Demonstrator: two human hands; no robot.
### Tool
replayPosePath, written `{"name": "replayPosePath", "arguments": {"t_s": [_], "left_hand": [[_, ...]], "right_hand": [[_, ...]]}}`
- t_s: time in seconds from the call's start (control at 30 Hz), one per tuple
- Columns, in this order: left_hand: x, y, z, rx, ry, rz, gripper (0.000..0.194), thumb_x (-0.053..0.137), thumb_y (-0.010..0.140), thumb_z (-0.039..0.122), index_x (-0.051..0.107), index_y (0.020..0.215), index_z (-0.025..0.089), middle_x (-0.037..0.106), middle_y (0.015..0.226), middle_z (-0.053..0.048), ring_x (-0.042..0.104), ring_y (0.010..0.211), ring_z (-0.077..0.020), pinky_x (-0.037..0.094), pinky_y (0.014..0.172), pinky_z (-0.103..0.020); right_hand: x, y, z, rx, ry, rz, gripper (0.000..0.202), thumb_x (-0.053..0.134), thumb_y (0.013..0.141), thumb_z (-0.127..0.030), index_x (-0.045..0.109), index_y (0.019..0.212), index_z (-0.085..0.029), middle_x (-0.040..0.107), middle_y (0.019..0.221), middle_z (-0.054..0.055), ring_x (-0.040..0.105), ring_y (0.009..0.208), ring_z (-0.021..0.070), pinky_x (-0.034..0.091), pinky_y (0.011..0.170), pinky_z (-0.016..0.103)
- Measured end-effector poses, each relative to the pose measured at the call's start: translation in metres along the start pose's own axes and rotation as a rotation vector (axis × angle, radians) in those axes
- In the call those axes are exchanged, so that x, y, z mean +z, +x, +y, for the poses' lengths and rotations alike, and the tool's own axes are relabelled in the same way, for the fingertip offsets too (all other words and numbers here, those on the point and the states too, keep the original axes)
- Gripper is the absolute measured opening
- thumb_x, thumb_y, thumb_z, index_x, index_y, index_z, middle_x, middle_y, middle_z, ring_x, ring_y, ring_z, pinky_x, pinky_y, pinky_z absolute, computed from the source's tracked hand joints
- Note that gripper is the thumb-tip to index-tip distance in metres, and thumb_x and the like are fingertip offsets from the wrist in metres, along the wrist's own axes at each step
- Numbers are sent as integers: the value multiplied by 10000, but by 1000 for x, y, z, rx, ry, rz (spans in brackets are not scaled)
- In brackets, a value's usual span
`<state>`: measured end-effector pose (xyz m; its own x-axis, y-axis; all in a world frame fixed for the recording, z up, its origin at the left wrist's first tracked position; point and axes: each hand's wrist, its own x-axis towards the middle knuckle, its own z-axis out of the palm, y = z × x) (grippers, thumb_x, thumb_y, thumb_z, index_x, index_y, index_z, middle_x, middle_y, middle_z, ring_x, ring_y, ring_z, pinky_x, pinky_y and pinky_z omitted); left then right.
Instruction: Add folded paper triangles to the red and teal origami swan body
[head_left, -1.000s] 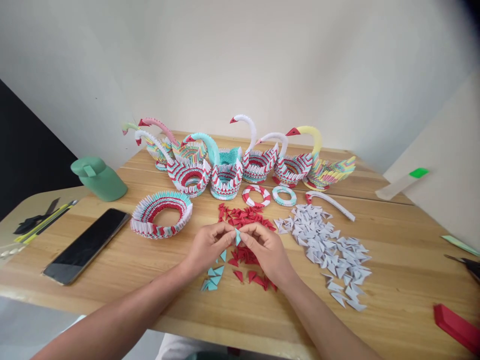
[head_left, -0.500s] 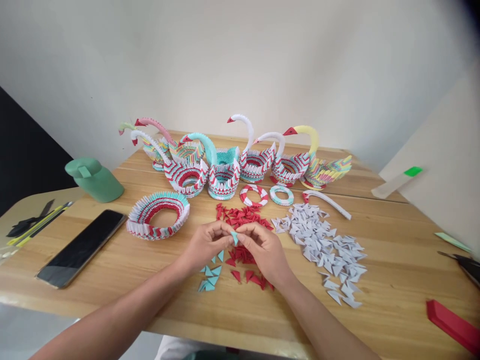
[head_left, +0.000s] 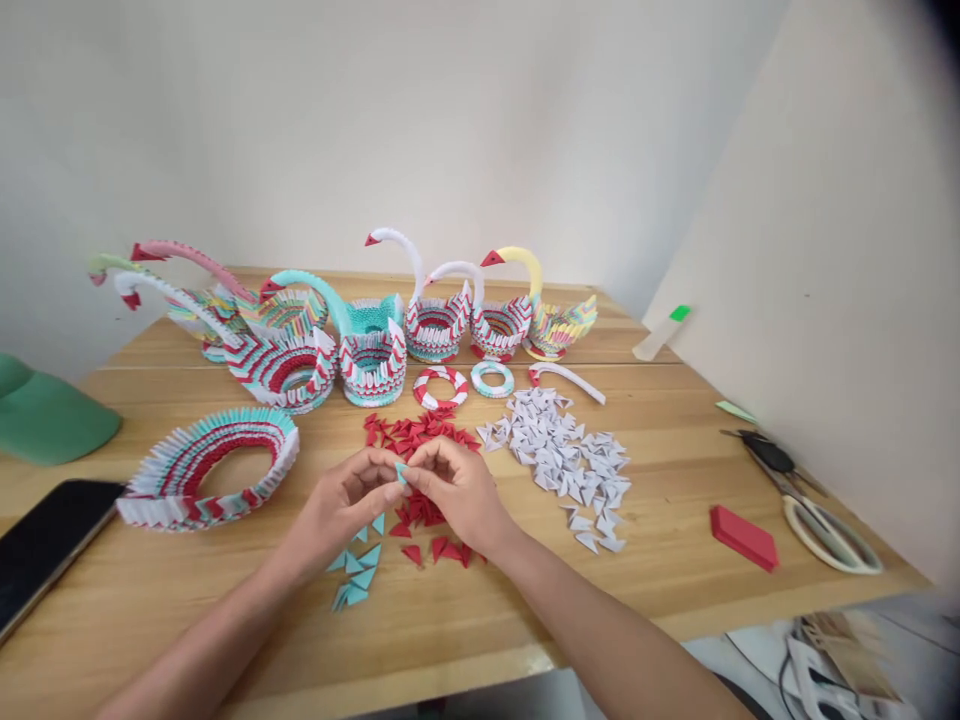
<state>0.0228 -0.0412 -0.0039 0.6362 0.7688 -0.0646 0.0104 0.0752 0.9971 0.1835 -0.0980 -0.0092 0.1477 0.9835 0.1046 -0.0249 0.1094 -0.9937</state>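
Observation:
Between the fingertips of both hands is a small turquoise folded paper piece (head_left: 401, 472). My left hand (head_left: 346, 500) pinches it from the left, and my right hand (head_left: 459, 490) pinches it from the right. Beneath the hands spreads a pile of red folded paper triangles (head_left: 420, 437), partly hidden by them. A few turquoise triangles (head_left: 358, 570) lie below my left hand. To the right is a larger heap of pale grey-white triangles (head_left: 555, 445). A round ring of interlocked paper pieces (head_left: 210, 460), white, red and turquoise, rests left of my hands.
Several paper swans (head_left: 373, 360) stand along the back. Before them lie a red-white ring (head_left: 421, 388), a turquoise-white ring (head_left: 480, 384) and a curved white neck (head_left: 574, 380). Left are a phone (head_left: 52, 545) and green bottle (head_left: 56, 415); right, a red block (head_left: 744, 538), scissors (head_left: 825, 530) and glue bottle (head_left: 661, 334).
The view has swung to the right, so everything sits further left and the scissors show fully. Both hands keep their pinch on the turquoise piece.

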Motion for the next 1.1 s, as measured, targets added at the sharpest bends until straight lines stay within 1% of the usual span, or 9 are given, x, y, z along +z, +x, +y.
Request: {"name": "replayPosePath", "arguments": {"t_s": [0.07, 0.17, 0.3, 0.47, 0.57, 0.67, 0.8, 0.97, 1.1], "left_hand": [[-1, 2, -5, -10, 1, 1, 312, 744, 721, 381, 603, 903, 170, 688, 751, -14, 611, 710, -141, 473, 652, -239], [-3, 4, -14, -38, 30, 47, 283, 724, 747, 381, 609, 895, 169, 692, 730, -20, 623, 692, -145, 482, 660, -253], [-6, 4, -20, -33, 33, 73, 272, 720, 748, 392, 643, 882, 168, 695, 730, -23, 639, 709, -153, 497, 676, -257], [-5, 3, -14, -10, 72, 74, 225, 707, 762, 366, 667, 856, 165, 656, 709, -4, 589, 671, -130, 466, 623, -227], [-2, 2, -8, 3, 100, 73, 197, 698, 767, 342, 658, 817, 155, 634, 691, 4, 565, 658, -120, 453, 624, -221], [2, 2, -4, 35, 106, 55, 200, 695, 761, 327, 654, 820, 140, 651, 718, -11, 572, 677, -126, 456, 651, -231], [1, 3, -2, 70, 87, 43, 213, 674, 775, 338, 641, 826, 134, 650, 723, -15, 565, 670, -122, 445, 651, -231], [1, 2, -1, 60, 158, 49, 262, 642, 792, 388, 620, 726, 136, 600, 650, 3, 508, 603, -106, 392, 589, -221], [1, 2, -1, 55, 172, 48, 291, 627, 789, 408, 585, 682, 141, 530, 576, 28, 431, 537, -84, 334, 528, -210]], "right_hand": [[1, 0, 1, 23, 46, -2, 166, 712, 769, -330, 616, 781, -196, 632, 706, -14, 590, 643, 133, 472, 612, 248], [2, 0, 1, 44, 83, -9, 211, 718, 762, -382, 615, 787, -199, 642, 710, -15, 600, 651, 134, 489, 632, 253], [2, 0, 0, 44, 73, -1, 213, 717, 760, -390, 615, 779, -204, 649, 707, -17, 620, 661, 141, 507, 650, 263], [1, -2, 2, -6, 13, -26, 166, 677, 805, -358, 645, 882, -215, 698, 829, 4, 660, 753, 162, 519, 705, 282], [0, -3, 1, -17, -67, -43, 114, 657, 822, -320, 653, 854, -210, 691, 802, 0, 646, 736, 156, 501, 692, 269], [-1, -2, -1, -11, -141, -19, 106, 640, 833, -305, 647, 809, -203, 665, 756, -9, 606, 704, 145, 470, 675, 258], [-3, 1, 2, 40, -86, -15, 158, 640, 834, -350, 625, 798, -197, 638, 737, -11, 584, 689, 144, 458, 662, 259], [-4, 4, 4, 103, -16, -41, 236, 651, 819, -431, 623, 814, -196, 647, 734, 1, 608, 693, 160, 490, 690, 284], [-4, 2, 1, 64, -62, -18, 236, 648, 821, -432, 646, 894, -207, 667, 778, 13, 616, 699, 168, 502, 684, 289]]}}
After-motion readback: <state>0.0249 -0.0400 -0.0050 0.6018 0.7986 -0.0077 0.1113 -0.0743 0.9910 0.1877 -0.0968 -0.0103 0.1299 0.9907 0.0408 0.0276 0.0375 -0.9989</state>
